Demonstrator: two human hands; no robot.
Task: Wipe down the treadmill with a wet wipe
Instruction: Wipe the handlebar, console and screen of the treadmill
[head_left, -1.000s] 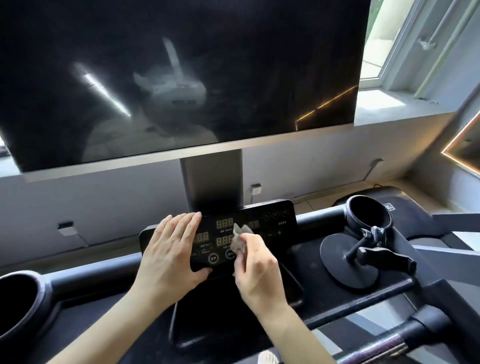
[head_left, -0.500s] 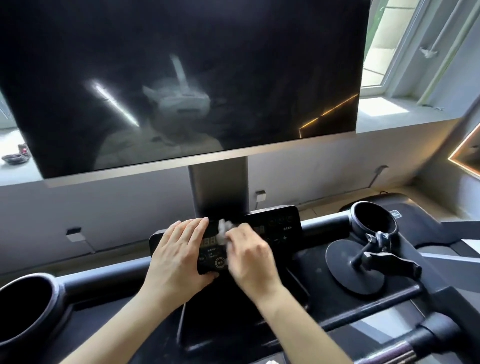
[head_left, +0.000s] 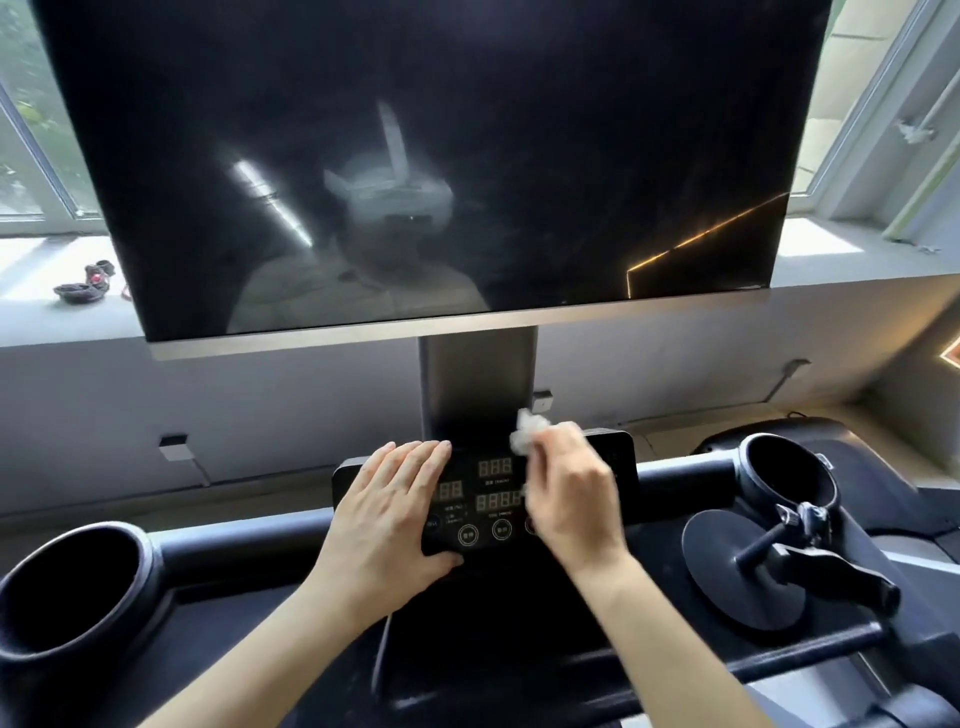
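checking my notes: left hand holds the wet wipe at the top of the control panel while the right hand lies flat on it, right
Not quite: the hands are swapped. In the head view the right hand pinches the wet wipe at the top of the control panel, while the left hand lies flat on it.

We see both hands crowded onto the small control panel: the left hand lies flat over its left part, the right hand over its right. The bare strip between them is narrow. Just behind the panel rises the screen post, and the big dark screen overhangs. The left cup holder and right cup holder flank the console; the knobbed clamp, seemingly on a round disc, blocks the right side.
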